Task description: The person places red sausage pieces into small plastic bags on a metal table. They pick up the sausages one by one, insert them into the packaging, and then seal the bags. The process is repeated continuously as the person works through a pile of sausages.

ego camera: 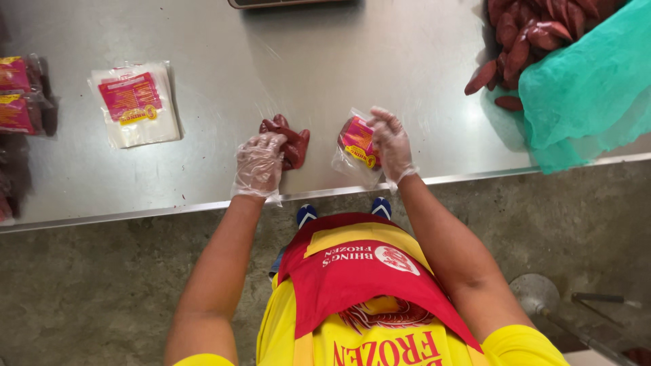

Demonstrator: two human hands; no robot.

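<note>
My left hand (pixel 260 163), in a thin clear glove, rests closed on a small heap of dark red sausages (pixel 291 137) lying on the steel table (pixel 305 61). My right hand (pixel 391 144), also gloved, grips a clear plastic bag with a pink and yellow label (pixel 356 146); the bag stands on the table near its front edge and seems to hold some red sausages. The two hands are about a hand's width apart.
A stack of empty labelled bags (pixel 135 103) lies at the left. Filled packs (pixel 17 95) sit at the far left edge. A big pile of red sausages (pixel 532 34) lies top right, partly under a green mesh cloth (pixel 583 88). A dark tray edge (pixel 271 3) shows at the top.
</note>
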